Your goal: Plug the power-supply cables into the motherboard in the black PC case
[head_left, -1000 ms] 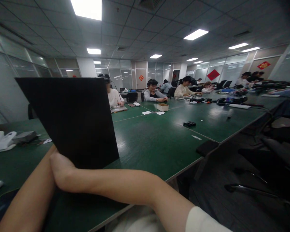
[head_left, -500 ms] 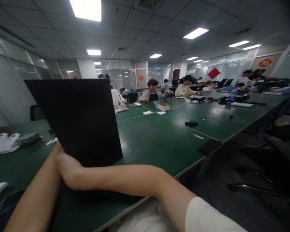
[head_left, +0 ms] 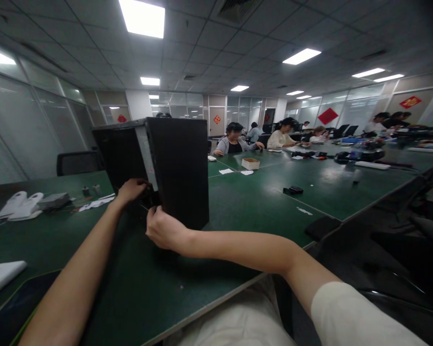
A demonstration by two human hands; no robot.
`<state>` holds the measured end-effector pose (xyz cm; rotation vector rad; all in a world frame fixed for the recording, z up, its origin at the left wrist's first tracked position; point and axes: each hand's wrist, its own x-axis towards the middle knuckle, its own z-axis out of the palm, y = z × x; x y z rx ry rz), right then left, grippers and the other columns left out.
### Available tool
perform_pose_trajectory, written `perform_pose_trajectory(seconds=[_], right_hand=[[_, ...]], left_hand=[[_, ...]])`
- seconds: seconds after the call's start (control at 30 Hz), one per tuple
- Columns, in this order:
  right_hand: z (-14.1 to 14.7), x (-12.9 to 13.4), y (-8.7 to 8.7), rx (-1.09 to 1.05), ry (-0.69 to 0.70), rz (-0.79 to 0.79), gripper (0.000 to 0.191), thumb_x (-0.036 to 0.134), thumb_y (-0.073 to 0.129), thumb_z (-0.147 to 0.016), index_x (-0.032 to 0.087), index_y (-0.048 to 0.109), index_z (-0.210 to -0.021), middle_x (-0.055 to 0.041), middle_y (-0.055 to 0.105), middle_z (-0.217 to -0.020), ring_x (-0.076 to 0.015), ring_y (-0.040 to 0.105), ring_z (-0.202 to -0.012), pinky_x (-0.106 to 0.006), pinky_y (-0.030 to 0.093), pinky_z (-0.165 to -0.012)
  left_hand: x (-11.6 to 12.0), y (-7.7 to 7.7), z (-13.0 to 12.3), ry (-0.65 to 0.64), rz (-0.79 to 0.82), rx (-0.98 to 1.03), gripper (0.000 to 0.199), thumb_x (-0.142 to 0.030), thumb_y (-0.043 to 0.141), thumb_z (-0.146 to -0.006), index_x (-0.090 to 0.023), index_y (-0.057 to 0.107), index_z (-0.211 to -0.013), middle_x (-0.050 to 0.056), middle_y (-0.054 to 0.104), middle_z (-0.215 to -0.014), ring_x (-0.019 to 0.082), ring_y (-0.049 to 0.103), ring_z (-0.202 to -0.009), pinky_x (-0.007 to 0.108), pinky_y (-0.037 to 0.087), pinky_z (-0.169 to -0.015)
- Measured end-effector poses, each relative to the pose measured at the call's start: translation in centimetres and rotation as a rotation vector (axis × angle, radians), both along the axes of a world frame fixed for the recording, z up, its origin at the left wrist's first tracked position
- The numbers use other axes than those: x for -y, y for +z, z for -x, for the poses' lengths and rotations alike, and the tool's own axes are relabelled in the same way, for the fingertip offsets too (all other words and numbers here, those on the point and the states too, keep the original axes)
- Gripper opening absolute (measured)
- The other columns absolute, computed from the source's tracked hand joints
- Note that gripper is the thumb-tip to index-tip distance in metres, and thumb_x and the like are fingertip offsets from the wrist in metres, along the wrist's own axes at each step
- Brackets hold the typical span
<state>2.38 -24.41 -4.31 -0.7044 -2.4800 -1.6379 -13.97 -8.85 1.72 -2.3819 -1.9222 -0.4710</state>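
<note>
A tall black box-shaped case (head_left: 182,168) stands upright on the green table (head_left: 140,288), with a narrow grey strip along one edge. My left hand (head_left: 133,191) is at the lower part of its left face, fingers bent around something dark that I cannot make out. Just right of it and lower, my right hand (head_left: 164,228) has its fingers pinched together by the case's lower front edge. What lies between those fingertips is too small and dark to name.
White slippers (head_left: 25,205) and a grey block (head_left: 53,201) lie at the left, a white object (head_left: 3,278) nearer. Beyond the case are a small open box (head_left: 250,164) and black parts (head_left: 293,190). Several people sit along the far tables.
The case has turned so that its left face and grey edge now show. Both hands have come into clearer view at its lower edge, and the view has shifted left.
</note>
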Motion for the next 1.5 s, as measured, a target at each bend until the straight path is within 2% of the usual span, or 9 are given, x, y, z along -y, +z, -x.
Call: perform_pose_trajectory(seconds=[0.17, 0.3, 0.43, 0.63, 0.9, 1.1, 1.23, 1.37, 1.5], right_hand=[[-7.2, -0.2, 0.1, -0.108, -0.047, 0.120, 0.052, 0.034, 0.036, -0.110, -0.003, 0.073, -0.118, -0.0303, 0.073, -0.116, -0.0278, 0.071, -0.081, -0.042, 0.050, -0.069], [-14.5, -1.2, 0.1, -0.157, -0.119, 0.248, 0.054, 0.033, 0.031, -0.110, -0.003, 0.065, -0.130, -0.0192, 0.073, -0.091, -0.0253, 0.064, -0.076, -0.039, 0.041, -0.070], [-21.2, -3.3, -0.1, -0.242, -0.165, 0.367, 0.050, 0.032, 0.035, -0.106, 0.004, 0.067, -0.134, -0.0171, 0.074, -0.090, -0.0235, 0.060, -0.074, -0.039, 0.037, -0.072], [-26.7, -6.7, -0.1, -0.358, -0.242, 0.508, 0.055, 0.036, 0.040, -0.101, 0.008, 0.067, -0.140, -0.0190, 0.076, -0.099, -0.0251, 0.061, -0.084, -0.039, 0.037, -0.082], [-29.0, -9.9, 0.3, -0.405, -0.317, 0.497, 0.044, 0.034, 0.044, -0.098, 0.009, 0.075, -0.118, -0.0211, 0.076, -0.102, -0.0263, 0.062, -0.088, -0.039, 0.036, -0.088], [-28.0, -9.3, -0.7, -0.517, -0.336, 0.422, 0.047, 0.042, 0.039, -0.105, 0.011, 0.076, -0.102, -0.0189, 0.077, -0.094, -0.0247, 0.065, -0.083, -0.038, 0.034, -0.084], [-28.0, -8.6, -0.9, -0.491, -0.383, 0.394, 0.054, 0.043, 0.033, -0.110, 0.012, 0.076, -0.099, -0.0178, 0.078, -0.090, -0.0246, 0.068, -0.081, -0.038, 0.035, -0.084], [-27.3, -7.7, 0.5, -0.496, -0.446, 0.450, 0.057, 0.045, 0.032, -0.111, 0.013, 0.077, -0.100, -0.0198, 0.079, -0.094, -0.0274, 0.071, -0.085, -0.039, 0.038, -0.084], [-24.7, -8.9, 3.3, -0.731, -0.444, 0.609, 0.052, 0.046, 0.038, -0.110, 0.015, 0.080, -0.106, -0.0192, 0.080, -0.106, -0.0290, 0.074, -0.095, -0.035, 0.043, -0.078]], left_hand=[[-0.9, -0.8, -0.8, 0.011, 0.024, 0.042, 0.049, -0.043, 0.045, -0.093, -0.026, 0.079, -0.123, 0.006, 0.077, -0.130, 0.031, 0.071, -0.118, 0.033, 0.055, -0.086], [-0.4, -1.0, -2.1, -0.076, 0.053, 0.015, 0.051, -0.046, 0.039, -0.096, -0.025, 0.080, -0.120, 0.005, 0.079, -0.125, 0.030, 0.071, -0.117, 0.033, 0.053, -0.087], [0.5, -1.1, -4.1, -0.150, 0.068, -0.026, 0.063, -0.058, 0.030, -0.101, -0.024, 0.079, -0.121, 0.008, 0.079, -0.123, 0.032, 0.071, -0.116, 0.036, 0.053, -0.091], [2.5, -1.7, -8.2, -0.150, 0.006, -0.161, 0.083, -0.075, 0.020, -0.099, -0.022, 0.079, -0.126, 0.018, 0.076, -0.127, 0.043, 0.069, -0.119, 0.048, 0.053, -0.096], [2.9, -2.4, -10.5, -0.253, -0.026, -0.234, 0.090, -0.080, 0.016, -0.098, -0.023, 0.078, -0.128, 0.020, 0.076, -0.122, 0.042, 0.070, -0.114, 0.046, 0.053, -0.091], [4.1, -1.4, -10.7, -0.312, 0.148, -0.220, 0.088, -0.080, 0.023, -0.097, -0.016, 0.080, -0.121, 0.019, 0.078, -0.112, 0.036, 0.072, -0.100, 0.039, 0.053, -0.080], [5.0, -1.2, -10.8, -0.365, 0.213, -0.193, 0.083, -0.078, 0.029, -0.097, -0.016, 0.080, -0.116, 0.017, 0.079, -0.108, 0.031, 0.073, -0.093, 0.036, 0.052, -0.077], [4.8, -1.5, -10.5, -0.406, 0.234, -0.145, 0.081, -0.079, 0.032, -0.096, -0.017, 0.080, -0.116, 0.016, 0.079, -0.111, 0.030, 0.072, -0.094, 0.035, 0.052, -0.079], [4.2, -1.7, -10.7, -0.373, 0.291, -0.159, 0.082, -0.083, 0.036, -0.093, -0.017, 0.079, -0.117, 0.015, 0.080, -0.110, 0.029, 0.073, -0.093, 0.034, 0.052, -0.079]])
